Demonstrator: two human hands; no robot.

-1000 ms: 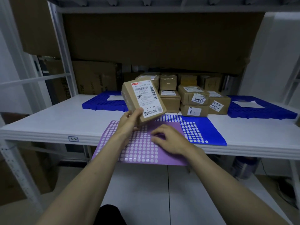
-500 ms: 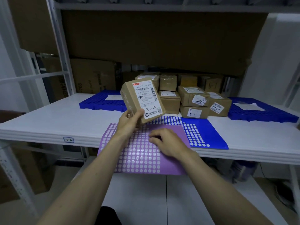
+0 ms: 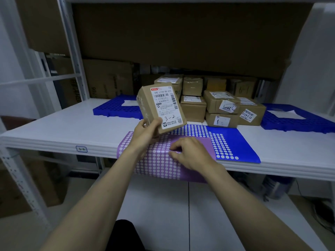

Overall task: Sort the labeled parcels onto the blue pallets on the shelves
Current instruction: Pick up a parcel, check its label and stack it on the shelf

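1. The left hand [image 3: 146,130] is clamped on a small brown parcel [image 3: 160,107], thumb on the front, fingers round the back. The parcel is up in the air, tilted, above the purple dot sheet [image 3: 163,160].
2. The parcel's white label [image 3: 165,107] faces the camera. It has a bar code and "3-2" written by hand near the bottom.
3. The right hand [image 3: 190,153] rests flat on the purple dot sheet w/ fingers bent a bit, holding nothing. The two hands are apart.
4. The purple dot sheet lies at the front of the white shelf [image 3: 54,129] and hangs over its edge. A blue dot sheet [image 3: 233,144] sticks out from under it on the right.
5. Behind the purple dot sheet sits a pile of brown boxes [image 3: 221,109] (most w/ labels).
6. Behind it to the left is a blue pallet [image 3: 112,109] w/ a white paper on it. Behind it to the right is another blue pallet [image 3: 297,122], also w/ a paper.
7. A small tag [image 3: 81,149] on the shelf edge, left of the purple dot sheet, reads "6-2".
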